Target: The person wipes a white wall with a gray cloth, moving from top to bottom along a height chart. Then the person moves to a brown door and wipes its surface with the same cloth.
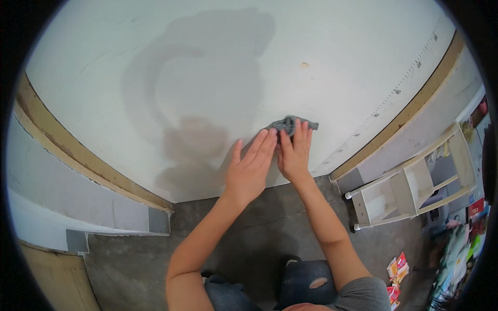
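A crumpled grey cloth (287, 124) lies against a white door panel (332, 93). My right hand (294, 156) presses it to the surface, with the fingers pointing up over the cloth and part of it bunched above them. Just to the left, my left hand (250, 171) rests with straight fingers and the thumb apart; its fingertips reach the cloth's left end. Whether those fingertips also pin the cloth is hard to see. A small tan mark (305, 65) shows on the panel above the cloth.
Wooden frame strips (129, 186) border the panel on both sides, and a ruler scale runs up its right part. At right stands a white shelf rack (415, 186). Small red and orange packets (397, 269) lie on the grey floor (129, 264); clutter fills the far right.
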Demonstrator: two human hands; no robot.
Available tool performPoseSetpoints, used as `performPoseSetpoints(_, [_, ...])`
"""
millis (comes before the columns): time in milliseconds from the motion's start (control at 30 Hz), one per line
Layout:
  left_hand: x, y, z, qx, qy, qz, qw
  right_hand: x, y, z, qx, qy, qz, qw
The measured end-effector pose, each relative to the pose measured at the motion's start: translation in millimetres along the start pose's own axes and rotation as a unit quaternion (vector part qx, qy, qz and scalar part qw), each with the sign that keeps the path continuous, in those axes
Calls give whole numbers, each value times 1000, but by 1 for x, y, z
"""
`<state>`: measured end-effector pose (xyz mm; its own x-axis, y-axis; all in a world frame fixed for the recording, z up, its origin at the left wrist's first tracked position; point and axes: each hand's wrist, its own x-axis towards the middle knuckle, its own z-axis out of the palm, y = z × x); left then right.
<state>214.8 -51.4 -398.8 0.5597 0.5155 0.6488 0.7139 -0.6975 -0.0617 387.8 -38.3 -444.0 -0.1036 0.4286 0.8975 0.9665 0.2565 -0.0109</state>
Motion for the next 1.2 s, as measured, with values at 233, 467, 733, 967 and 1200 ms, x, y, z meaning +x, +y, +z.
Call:
performPoseSetpoints(233, [22, 12, -9, -83, -5, 51, 995, 31, 11, -30, 35, 61, 56, 996])
performPoseSetpoints(467, [51, -7, -60, -179, 40, 34, 982, 89, -20, -79, 200, 37, 143, 969])
performPoseSetpoints(733, [133, -21, -213, -514, 107, -139, 840, 206, -63, -173, 795, -20, 498, 345])
performPoseSetpoints(967, [218, -37, -359, -634, 110, -321, 695, 374, -112, -249, 804, -56, 516, 290])
performPoseSetpoints(1200, [265, -57, -492, -539, 85, -377, 748, 490, -146, -331, 780, -120, 565, 241])
